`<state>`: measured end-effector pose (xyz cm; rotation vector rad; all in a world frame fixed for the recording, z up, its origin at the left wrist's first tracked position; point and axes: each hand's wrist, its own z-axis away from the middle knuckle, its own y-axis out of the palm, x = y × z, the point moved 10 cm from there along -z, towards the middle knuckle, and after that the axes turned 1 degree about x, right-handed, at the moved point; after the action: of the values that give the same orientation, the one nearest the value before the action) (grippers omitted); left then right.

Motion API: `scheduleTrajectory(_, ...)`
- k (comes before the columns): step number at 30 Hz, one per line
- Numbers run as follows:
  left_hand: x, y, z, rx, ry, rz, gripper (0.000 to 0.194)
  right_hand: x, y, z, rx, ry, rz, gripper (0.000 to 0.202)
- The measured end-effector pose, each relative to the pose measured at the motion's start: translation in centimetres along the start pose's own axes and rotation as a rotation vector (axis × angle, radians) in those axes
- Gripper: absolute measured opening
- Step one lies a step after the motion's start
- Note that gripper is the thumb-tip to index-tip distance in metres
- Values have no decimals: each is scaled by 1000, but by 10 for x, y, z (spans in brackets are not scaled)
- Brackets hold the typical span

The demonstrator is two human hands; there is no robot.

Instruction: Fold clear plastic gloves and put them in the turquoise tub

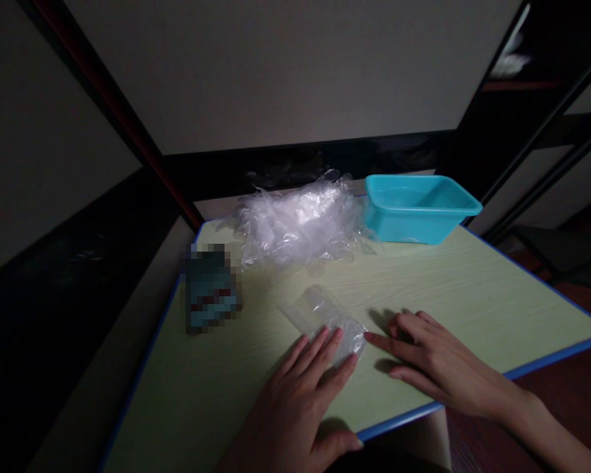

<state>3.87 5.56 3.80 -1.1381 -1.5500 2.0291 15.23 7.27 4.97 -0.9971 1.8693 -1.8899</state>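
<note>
The clear plastic piece (pixel 320 309) lies flat on the table (pixel 473 289), near its front edge; the left hand (pixel 295 401) presses on it with fingers spread a little, palm down, gripping nothing. The right hand (pixel 436 358) has its index finger stretched to the side edge of the plastic, other fingers partly bent, holding nothing. Beyond is the pile of crumpled clear plastic (pixel 300 223), with the blue basin (pixel 418 226) just beside it on the right

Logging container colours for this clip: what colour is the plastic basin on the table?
Turquoise blue; the plastic basin shows best in the head view.
</note>
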Motion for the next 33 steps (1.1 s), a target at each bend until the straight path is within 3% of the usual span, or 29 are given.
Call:
scheduleTrajectory(14,-3,-9,10,-61,101,-22,71,2,-2,-1,-4,-13,-13,43)
scheduleTrajectory(21,18,-15,9,-206,-49,-105,55,-1,1,2,-6,-5,-14,43)
scheduleTrajectory(28,45,-13,11,-205,-179,-273,59,-1,1,0,19,6,-31,42)
scheduleTrajectory(33,48,-12,12,-213,-202,-340,63,-2,2,0,20,14,-34,42)
